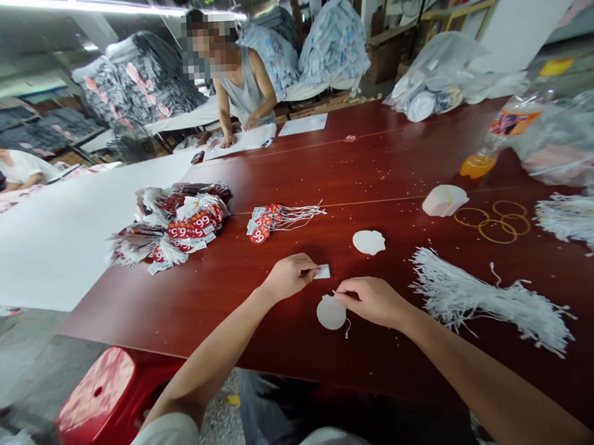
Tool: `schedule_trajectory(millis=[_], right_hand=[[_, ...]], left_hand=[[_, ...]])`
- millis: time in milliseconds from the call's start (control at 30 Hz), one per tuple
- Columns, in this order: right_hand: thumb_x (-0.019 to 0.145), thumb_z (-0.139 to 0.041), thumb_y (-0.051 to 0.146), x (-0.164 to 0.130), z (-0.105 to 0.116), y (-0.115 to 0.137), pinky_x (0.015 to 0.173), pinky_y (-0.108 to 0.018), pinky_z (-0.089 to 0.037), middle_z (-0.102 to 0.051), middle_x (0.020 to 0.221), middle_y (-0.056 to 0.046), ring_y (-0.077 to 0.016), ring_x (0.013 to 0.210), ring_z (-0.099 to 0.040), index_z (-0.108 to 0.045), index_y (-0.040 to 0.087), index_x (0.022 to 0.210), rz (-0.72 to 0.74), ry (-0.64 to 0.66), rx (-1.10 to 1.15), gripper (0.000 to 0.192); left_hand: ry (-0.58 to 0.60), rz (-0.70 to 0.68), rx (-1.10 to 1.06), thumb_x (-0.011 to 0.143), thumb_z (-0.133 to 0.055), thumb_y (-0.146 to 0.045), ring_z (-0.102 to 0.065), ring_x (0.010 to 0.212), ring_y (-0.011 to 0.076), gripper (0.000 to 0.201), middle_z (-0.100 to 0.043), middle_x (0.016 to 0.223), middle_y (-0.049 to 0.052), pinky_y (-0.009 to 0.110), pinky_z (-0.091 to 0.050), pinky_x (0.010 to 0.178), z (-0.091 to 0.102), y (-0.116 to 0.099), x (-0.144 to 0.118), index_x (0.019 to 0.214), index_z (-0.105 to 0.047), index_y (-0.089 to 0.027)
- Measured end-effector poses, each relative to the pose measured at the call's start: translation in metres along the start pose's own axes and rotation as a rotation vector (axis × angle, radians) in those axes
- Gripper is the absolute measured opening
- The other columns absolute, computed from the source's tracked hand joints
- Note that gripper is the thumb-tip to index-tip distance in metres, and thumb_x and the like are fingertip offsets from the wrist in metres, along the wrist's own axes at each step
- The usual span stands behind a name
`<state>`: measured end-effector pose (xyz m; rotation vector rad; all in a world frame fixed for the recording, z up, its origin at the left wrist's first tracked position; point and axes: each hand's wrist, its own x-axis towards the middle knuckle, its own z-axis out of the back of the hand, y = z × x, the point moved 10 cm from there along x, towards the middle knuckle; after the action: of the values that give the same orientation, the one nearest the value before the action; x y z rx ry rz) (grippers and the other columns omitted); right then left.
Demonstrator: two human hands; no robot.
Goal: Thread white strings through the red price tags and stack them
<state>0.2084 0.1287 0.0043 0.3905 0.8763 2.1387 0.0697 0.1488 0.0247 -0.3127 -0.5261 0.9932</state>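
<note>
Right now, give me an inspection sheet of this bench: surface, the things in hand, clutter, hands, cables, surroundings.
Surface: dark red table, speckled with small white bits.
Things in hand: small white tag pinched by left hand; round white tag and a white string at right hand.
Clutter: bundle of white strings, finished red tags, stack of white tags, rubber bands, bottle.
Hands: both pinching, bare.
Cables: nothing seen.
Surroundings: red stool; a person at the far end; stacked garments.
</note>
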Motion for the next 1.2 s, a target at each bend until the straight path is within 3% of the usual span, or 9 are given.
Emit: schedule_trajectory(millis=[100,233,400,533,700,900,1000,1100,1200], right_hand=[[0.090,-0.062,0.035,0.001,0.002,-0.004,0.065,-0.026,-0.040,-0.074,0.086,0.003,-0.0161,0.075,-0.064,-0.071,0.027,0.083,-0.052,-0.028,0.068,0.015],[0.096,-0.054,0.039,0.001,0.010,0.001,0.066,-0.027,-0.041,-0.073,0.086,0.001,-0.0163,0.076,-0.064,-0.070,0.025,0.088,-0.020,-0.100,0.149,0.023],[0.100,-0.046,0.031,-0.003,0.018,0.015,0.066,-0.026,-0.038,-0.070,0.079,0.001,-0.0149,0.072,-0.062,-0.063,0.023,0.082,0.048,-0.187,0.030,0.026],[0.099,-0.047,0.030,-0.005,0.020,0.019,0.062,-0.027,-0.034,-0.066,0.073,0.001,-0.0148,0.068,-0.060,-0.057,0.022,0.075,0.009,-0.259,-0.079,0.027],[0.100,-0.048,0.043,-0.002,0.018,0.007,0.061,-0.027,-0.037,-0.068,0.074,-0.001,-0.0163,0.067,-0.060,-0.062,0.023,0.077,-0.063,-0.242,-0.016,0.034],[0.090,-0.063,0.040,-0.003,0.027,0.012,0.081,-0.028,-0.050,-0.075,0.097,-0.002,-0.0192,0.090,-0.068,-0.076,0.025,0.093,0.019,-0.045,0.403,0.020],[0.086,-0.068,0.047,-0.013,0.029,0.014,0.060,-0.026,-0.048,-0.072,0.070,-0.002,-0.0157,0.063,-0.064,-0.076,0.021,0.087,-0.018,0.111,0.602,0.027],[0.087,-0.065,0.057,-0.028,0.017,0.023,0.039,-0.022,-0.031,-0.058,0.045,0.002,-0.0089,0.034,-0.042,-0.073,0.021,0.084,-0.017,0.337,0.933,0.036],[0.090,-0.067,0.052,-0.028,0.029,0.024,0.040,-0.022,-0.035,-0.058,0.044,0.005,-0.0090,0.033,-0.045,-0.070,0.026,0.081,0.046,0.257,1.318,0.027]], left_hand=[[-0.185,0.049,0.206,0.085,-0.062,-0.016,-0.062,0.081,0.0184,0.007,-0.066,0.086,0.005,0.031,-0.047,0.074,0.012,-0.010,-0.003,0.083,-0.068,-0.019],[-0.379,0.096,0.297,0.088,-0.062,-0.022,-0.062,0.089,0.0216,0.003,-0.069,0.096,0.006,0.036,-0.046,0.082,0.036,-0.031,-0.015,0.087,-0.064,-0.020],[-0.388,0.095,0.082,0.094,-0.059,-0.026,-0.067,0.075,0.0156,0.005,-0.072,0.086,0.002,0.027,-0.051,0.071,0.031,-0.046,-0.029,0.093,-0.062,-0.022],[-0.383,0.042,-0.004,0.096,-0.060,-0.027,-0.070,0.082,0.0153,0.008,-0.074,0.093,0.002,0.026,-0.055,0.072,0.016,-0.053,-0.037,0.100,-0.064,-0.022],[-0.364,-0.051,-0.041,0.096,-0.062,-0.026,-0.072,0.086,0.0151,0.010,-0.075,0.095,0.002,0.026,-0.057,0.076,0.011,-0.055,-0.038,0.105,-0.065,-0.022],[-0.237,-0.087,0.015,0.097,-0.060,-0.027,-0.070,0.090,0.0167,0.008,-0.075,0.100,0.001,0.031,-0.052,0.079,0.003,-0.068,-0.043,0.093,-0.065,-0.023],[-0.068,-0.075,0.097,0.096,-0.062,-0.033,-0.065,0.105,0.0217,0.011,-0.070,0.119,0.001,0.038,-0.048,0.087,-0.016,-0.084,-0.058,0.093,-0.066,-0.024],[0.024,-0.048,0.071,0.086,-0.070,-0.056,-0.058,0.121,0.0278,0.039,-0.062,0.134,0.005,0.044,-0.045,0.099,-0.034,-0.095,-0.076,0.109,-0.066,-0.025],[0.012,-0.042,0.025,0.089,-0.066,-0.049,-0.061,0.117,0.0243,0.036,-0.065,0.130,0.006,0.040,-0.046,0.100,-0.031,-0.095,-0.084,0.115,-0.064,-0.024]])
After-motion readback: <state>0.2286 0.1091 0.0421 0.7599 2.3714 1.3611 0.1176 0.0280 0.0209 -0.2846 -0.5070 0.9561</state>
